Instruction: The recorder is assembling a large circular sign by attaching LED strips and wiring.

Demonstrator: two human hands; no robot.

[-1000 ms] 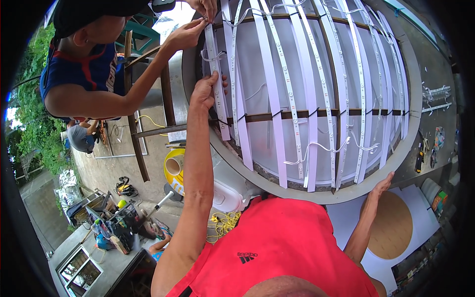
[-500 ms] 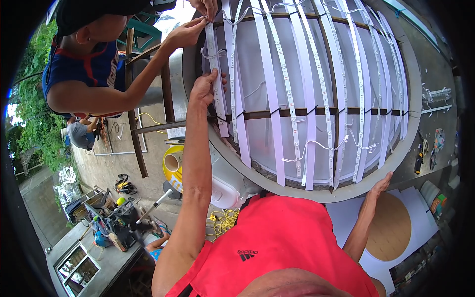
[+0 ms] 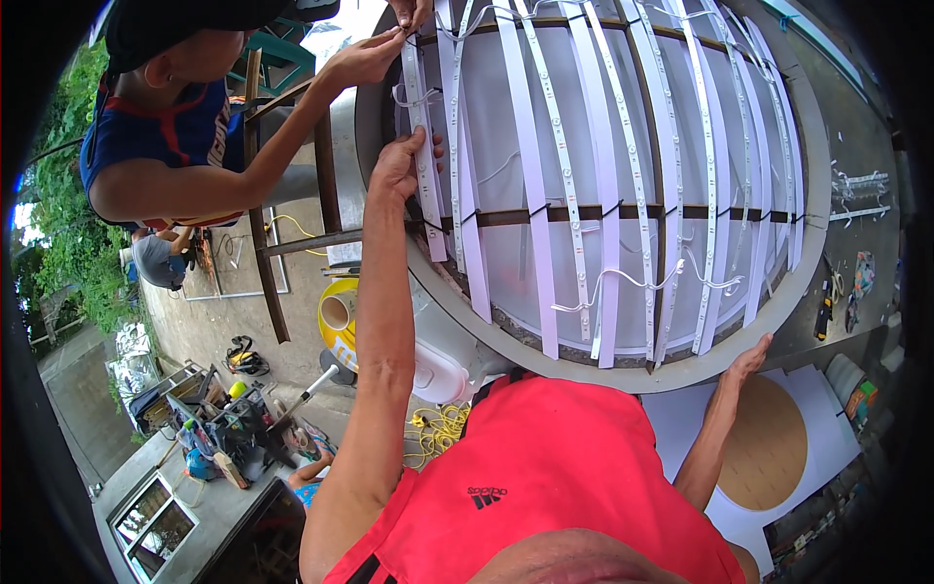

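Note:
A large round sign frame (image 3: 812,277) with a grey rim lies before me, crossed by brown metal bars and several white LED strips (image 3: 574,204). My left hand (image 3: 397,167) is closed around the leftmost LED strip (image 3: 425,185), thumb on top and fingertips showing past its right edge. A black tie sits where this strip meets the lower crossbar. At the strip's far end, a co-worker's hands (image 3: 375,56) pinch something small and dark. My right hand (image 3: 747,360) holds the rim's near right edge, its fingers partly hidden.
The co-worker (image 3: 161,146) leans in at the left, beside a brown metal frame (image 3: 326,175). A yellow bucket (image 3: 336,331) and a coiled yellow cord (image 3: 436,436) are on the floor. Scissors (image 3: 836,285) and strip pieces (image 3: 861,212) lie at the right, near a brown disc (image 3: 764,443).
My left hand and the leftmost strip have shifted very slightly up in the picture. The co-worker's hands remain at the strip's far end, their fingers a little moved. My right hand stays on the rim.

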